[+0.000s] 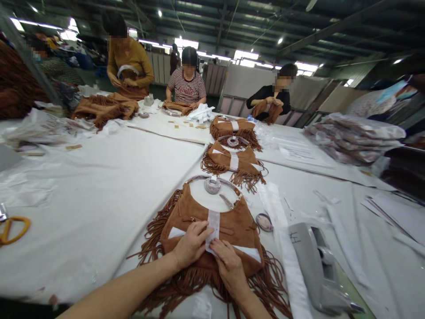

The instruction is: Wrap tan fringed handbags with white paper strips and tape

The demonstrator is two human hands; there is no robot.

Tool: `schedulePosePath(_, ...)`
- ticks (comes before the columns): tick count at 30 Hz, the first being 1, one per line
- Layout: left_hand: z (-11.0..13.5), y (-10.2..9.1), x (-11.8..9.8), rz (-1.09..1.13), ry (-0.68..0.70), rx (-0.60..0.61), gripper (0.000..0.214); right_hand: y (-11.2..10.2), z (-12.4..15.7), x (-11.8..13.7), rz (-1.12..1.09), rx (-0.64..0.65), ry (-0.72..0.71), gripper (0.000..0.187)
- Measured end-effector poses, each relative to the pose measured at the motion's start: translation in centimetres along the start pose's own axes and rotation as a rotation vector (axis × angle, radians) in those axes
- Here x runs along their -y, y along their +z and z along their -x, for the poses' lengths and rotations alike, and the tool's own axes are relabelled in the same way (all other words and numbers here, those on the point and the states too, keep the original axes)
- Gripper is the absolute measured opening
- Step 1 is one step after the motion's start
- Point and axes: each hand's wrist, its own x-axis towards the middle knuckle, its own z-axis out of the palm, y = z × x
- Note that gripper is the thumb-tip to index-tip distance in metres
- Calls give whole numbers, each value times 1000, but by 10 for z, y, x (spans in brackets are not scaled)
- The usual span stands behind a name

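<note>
A brown suede-look fringed handbag (195,208) lies flat in front of me, its wrapped handle curving away from me. Down its middle runs a whitish strip (213,218), and white paper shows at both sides of it. My left hand (192,243) rests on the bag with fingers stretched out, their tips on the strip's left edge. From the right, my right hand (228,261) touches the strip's lower end, fingers extended and slightly bent. A coiled wrapped strap (212,185) sits inside the handle's loop.
Two similar bags, a nearer one (235,158) and a farther one (232,126), lie beyond. A grey tape dispenser (315,266) and a tape roll (264,222) are at right. Orange-handled scissors (15,228) lie at left. Several people work across the table (133,177).
</note>
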Motion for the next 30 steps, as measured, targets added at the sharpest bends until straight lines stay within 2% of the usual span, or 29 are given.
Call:
schedulePosePath(4, -1, -3, 2, -3, 125, 97, 34, 2, 7, -8, 95, 62, -120, 42)
schedulePosePath(10, -1, -7, -1, 76, 172, 167, 30, -8, 6, -7, 113, 190, -174, 40)
schedulePosePath(13, 0, -13, -10, 65, 151, 222, 33, -19, 3, 3, 109, 259, -166, 38)
schedulePosePath(16, 6, -22, -24, 0, 44, 298, 37, -27, 4, 15, 149, 342, -123, 43)
schedulePosePath(20, 19, -27, -33, -109, -13, 439, 70, -29, 18, 23, 302, 408, -80, 63)
schedulePosePath(22, 23, -24, -33, -170, 4, 489, 74, -29, 26, 20, 369, 428, -109, 67)
schedulePosePath(25, 25, -21, -31, -246, 10, 527, 68, -32, 33, 11, 440, 480, -196, 73)
schedulePosePath(30, 20, -26, -34, -321, 32, 588, 70, -41, 40, -5, 481, 490, -299, 68)
